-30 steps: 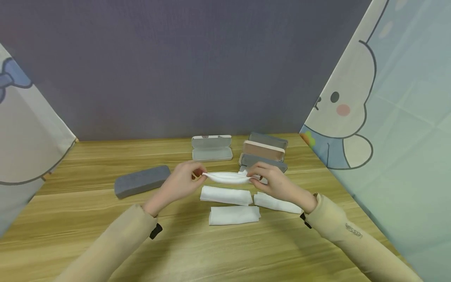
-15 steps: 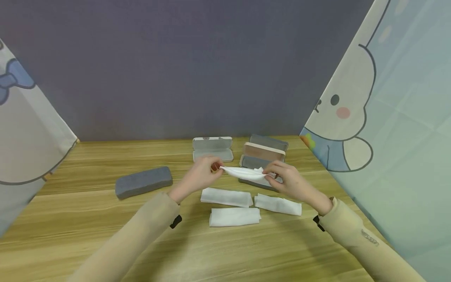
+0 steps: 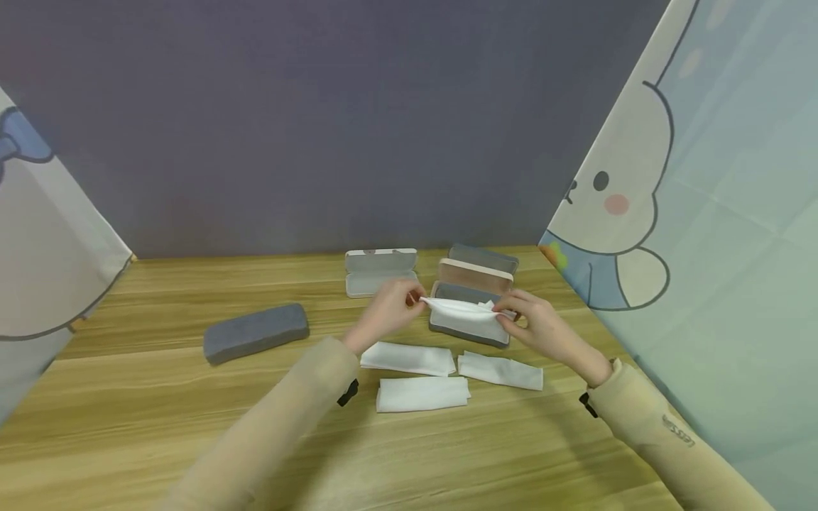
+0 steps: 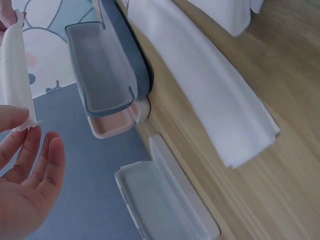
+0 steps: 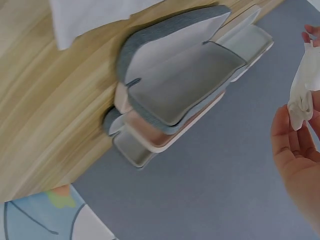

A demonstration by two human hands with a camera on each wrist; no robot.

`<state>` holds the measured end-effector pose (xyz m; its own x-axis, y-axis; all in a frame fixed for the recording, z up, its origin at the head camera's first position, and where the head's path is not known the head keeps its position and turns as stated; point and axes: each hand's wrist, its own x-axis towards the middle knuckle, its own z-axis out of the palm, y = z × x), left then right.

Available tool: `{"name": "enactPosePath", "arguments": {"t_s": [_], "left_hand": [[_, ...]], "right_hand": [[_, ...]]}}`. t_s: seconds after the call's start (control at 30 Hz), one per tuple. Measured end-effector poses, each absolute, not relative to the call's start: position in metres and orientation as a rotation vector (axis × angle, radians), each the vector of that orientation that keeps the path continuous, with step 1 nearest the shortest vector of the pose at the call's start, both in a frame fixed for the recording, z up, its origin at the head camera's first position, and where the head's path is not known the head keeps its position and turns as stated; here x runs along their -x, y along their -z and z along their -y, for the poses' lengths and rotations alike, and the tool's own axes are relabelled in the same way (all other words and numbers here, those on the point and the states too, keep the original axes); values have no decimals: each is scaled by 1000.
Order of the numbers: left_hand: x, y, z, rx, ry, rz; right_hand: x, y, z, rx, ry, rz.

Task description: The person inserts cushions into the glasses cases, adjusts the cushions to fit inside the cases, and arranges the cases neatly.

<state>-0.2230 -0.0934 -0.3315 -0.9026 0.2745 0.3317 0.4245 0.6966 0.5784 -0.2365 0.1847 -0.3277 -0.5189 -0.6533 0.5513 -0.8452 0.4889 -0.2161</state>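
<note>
A folded white cloth [image 3: 456,308] is stretched between my two hands, sagging slightly in the middle. My left hand [image 3: 388,312] pinches its left end between thumb and fingers; in the left wrist view that hand [image 4: 27,200] has its other fingers loosely bent. The right end is pinched by my right hand [image 3: 540,326], and the right wrist view shows the cloth [image 5: 302,82] bunched at those fingertips. Below and behind the cloth lies an open grey glasses case [image 3: 469,330], partly hidden by it. The case's inside [image 5: 185,85] shows pale grey in the right wrist view.
Behind that case stand an open pink glasses case [image 3: 476,275] and another dark grey one [image 3: 483,257]. An open white case [image 3: 381,275] is left of them. A closed grey-blue case [image 3: 255,332] lies farther left. Three folded white cloths [image 3: 409,358] lie nearer on the wooden table [image 3: 307,454].
Both hands have moved right with the stretched cloth, from left of the open grey case to over it. The cases and the cloths on the table have stayed put.
</note>
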Motion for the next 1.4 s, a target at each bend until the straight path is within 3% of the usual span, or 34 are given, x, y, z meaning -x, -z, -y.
{"name": "enactPosePath", "arguments": {"t_s": [1.4], "left_hand": [[276,387,57,288,1152,2866]], "right_hand": [[277,390,-196,-1094,-652,2617]]}}
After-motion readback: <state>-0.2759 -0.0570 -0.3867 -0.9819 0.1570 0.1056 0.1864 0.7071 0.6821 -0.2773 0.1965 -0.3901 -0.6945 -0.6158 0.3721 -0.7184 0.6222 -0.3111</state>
